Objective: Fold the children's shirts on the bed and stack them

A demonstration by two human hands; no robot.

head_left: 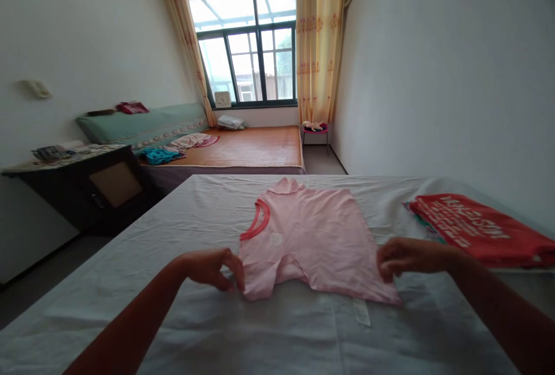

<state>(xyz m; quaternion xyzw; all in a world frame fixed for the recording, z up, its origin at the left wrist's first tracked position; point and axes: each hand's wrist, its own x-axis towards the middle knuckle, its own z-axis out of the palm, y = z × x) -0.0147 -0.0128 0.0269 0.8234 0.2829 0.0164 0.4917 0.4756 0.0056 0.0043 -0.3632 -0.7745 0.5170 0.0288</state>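
A pink T-shirt (318, 233) with a red neckband lies spread sideways on a white sheet (173, 329), its neck toward the left. My left hand (212, 268) is at the near sleeve, fingertips by its edge and the thumb held apart from the fingers. On the other side, my right hand (401, 256) has its fingers curled down over the hem, closed at the fabric's edge. The near side of the shirt is rumpled, with a raised fold beside the sleeve. A small white label (361, 312) shows beneath the lower edge.
Folded red cloth with white lettering (481, 227) lies on the right of the sheet. Beyond stands a bed with a brown mat (255, 147) and clothes on it. A dark cabinet (108, 187) is at the left, and a pink stool (315, 129) stands near the curtain.
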